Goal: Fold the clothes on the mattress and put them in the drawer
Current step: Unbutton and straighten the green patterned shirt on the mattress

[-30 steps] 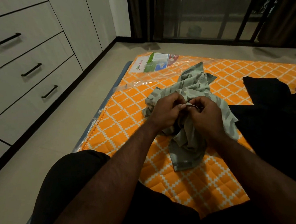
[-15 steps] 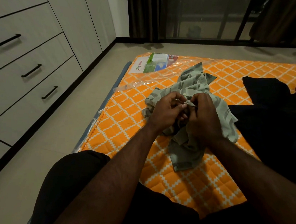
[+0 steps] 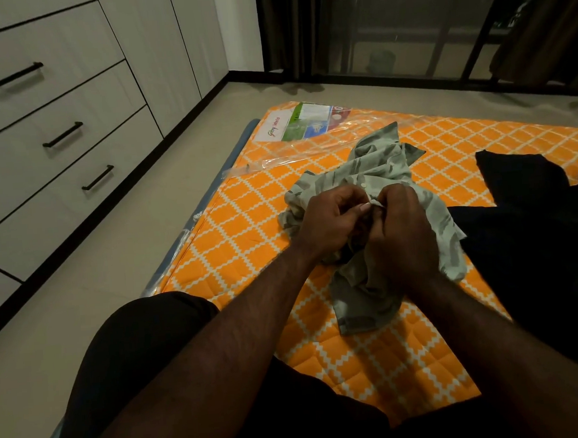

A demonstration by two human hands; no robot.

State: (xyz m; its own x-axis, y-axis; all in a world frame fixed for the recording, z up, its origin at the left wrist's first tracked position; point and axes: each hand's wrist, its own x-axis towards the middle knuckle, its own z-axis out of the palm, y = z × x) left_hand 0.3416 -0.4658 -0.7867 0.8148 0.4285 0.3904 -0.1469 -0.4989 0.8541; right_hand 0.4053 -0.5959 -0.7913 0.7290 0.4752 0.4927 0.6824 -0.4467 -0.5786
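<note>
by the mattress (image 3: 248,242) edge, left hand (image 3: 332,222) and right hand (image 3: 401,235) pinch the grey shirt (image 3: 365,302).

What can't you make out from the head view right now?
Head view only:
- Grey-green shirt: left hand and right hand cover the spot they pinch; buttoning or unbuttoning, cannot tell.
- Black clothes: too dark, cut by the right edge; type and count unclear.
- Drawers: shut, insides hidden.
</note>
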